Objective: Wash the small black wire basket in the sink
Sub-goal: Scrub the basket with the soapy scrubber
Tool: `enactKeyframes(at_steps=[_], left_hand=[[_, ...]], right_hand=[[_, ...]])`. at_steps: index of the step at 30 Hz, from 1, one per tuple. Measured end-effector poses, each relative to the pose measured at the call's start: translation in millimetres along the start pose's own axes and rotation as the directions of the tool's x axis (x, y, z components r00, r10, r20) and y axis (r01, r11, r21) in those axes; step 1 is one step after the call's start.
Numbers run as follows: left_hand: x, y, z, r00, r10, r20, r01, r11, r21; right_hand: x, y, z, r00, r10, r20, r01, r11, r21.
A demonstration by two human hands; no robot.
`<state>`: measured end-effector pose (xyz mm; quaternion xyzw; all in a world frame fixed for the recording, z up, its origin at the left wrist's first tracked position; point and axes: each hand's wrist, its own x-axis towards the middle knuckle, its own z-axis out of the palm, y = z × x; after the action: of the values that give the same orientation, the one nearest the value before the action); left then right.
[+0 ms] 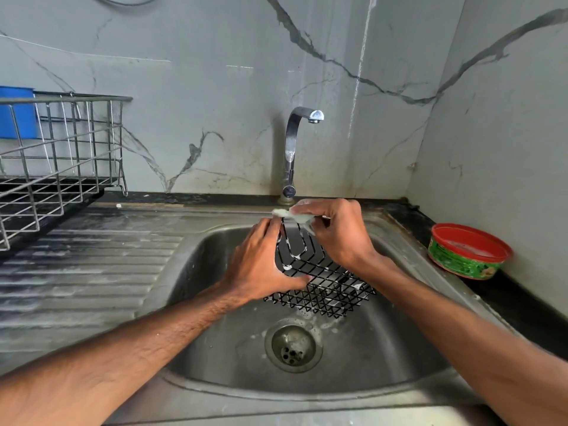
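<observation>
Nearest the camera, two bare forearms reach in from the lower corners over the steel sink. Its round drain sits in the basin floor with flecks of foam around it.

Just beyond the drain, the small black wire basket is held above the basin floor, tilted, with its mesh tray low and towards the right and its wire hanger loops rising towards the tap. White suds cling to several wires.

The left hand grips the basket's left side. Its thumb lies along the near edge of the mesh and its fingers curl round the upper wires. The right hand is at the top of the loops, its fingers closed in a pinch on a pale, soapy scrub pad pressed against the wire. The pad is blurred, so it may be a sponge or a cloth.

To the left, the ribbed drainboard is wet and streaked. To the right, a green tub with a red rim stands on the dark surface in the corner.

Behind the hands rises a chrome tap, its spout over the basin. Far left stands a wire dish rack, with a blue container behind it. A grey veined wall backs everything.
</observation>
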<state>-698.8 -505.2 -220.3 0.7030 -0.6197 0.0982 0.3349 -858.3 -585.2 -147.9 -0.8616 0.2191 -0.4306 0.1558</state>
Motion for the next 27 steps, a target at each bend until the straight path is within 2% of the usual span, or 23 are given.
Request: enactKeyframes(at_steps=[3,5,7,9,12,14,17,19,21,24,27], left_hand=[[0,0,-1,1.000,0.004,-0.007,-0.004,1.000,0.007],[1,-1,-1,1.000,-0.001,0.008,0.001,1.000,0.004],[1,-3,-1,1.000,-0.002,0.011,0.002,1.000,-0.006],[1,-4,-2,1.000,-0.002,0.017,0.002,1.000,-0.015],[0,-3,-3,1.000,0.003,0.006,-0.003,1.000,-0.012],[0,-2,-2,1.000,0.007,0.009,-0.007,1.000,-0.016],[0,-3,-2,1.000,0.004,0.012,-0.004,1.000,-0.029],[0,-3,-2,1.000,-0.011,0.022,0.012,0.999,-0.031],[0,-3,-2,0.999,-0.024,0.038,0.024,0.999,-0.023],[1,-3,-4,0.999,-0.029,0.043,0.030,0.999,-0.015],[1,-4,-5,0.998,-0.045,0.042,0.046,0.999,-0.017]], right_hand=[[-2,3,-1,0.998,-0.064,0.016,0.064,0.998,0.003],[-6,14,-6,0.999,-0.042,0.017,0.042,0.999,0.002],[-9,33,-15,0.994,0.104,0.030,-0.102,0.993,-0.065],[-13,54,-23,0.957,0.284,0.063,-0.270,0.947,-0.174],[-15,68,-26,0.925,0.377,0.039,-0.358,0.903,-0.239],[-13,57,-22,0.947,0.319,0.025,-0.305,0.922,-0.239],[-8,25,-7,0.995,0.098,0.024,-0.093,0.984,-0.153],[-6,14,3,0.999,-0.028,0.026,0.030,0.996,-0.084],[-7,16,6,0.997,-0.072,0.016,0.073,0.996,-0.059],[-13,27,-4,1.000,-0.009,0.011,0.010,0.997,-0.076],[-17,44,-15,0.972,0.233,0.036,-0.225,0.963,-0.150]])
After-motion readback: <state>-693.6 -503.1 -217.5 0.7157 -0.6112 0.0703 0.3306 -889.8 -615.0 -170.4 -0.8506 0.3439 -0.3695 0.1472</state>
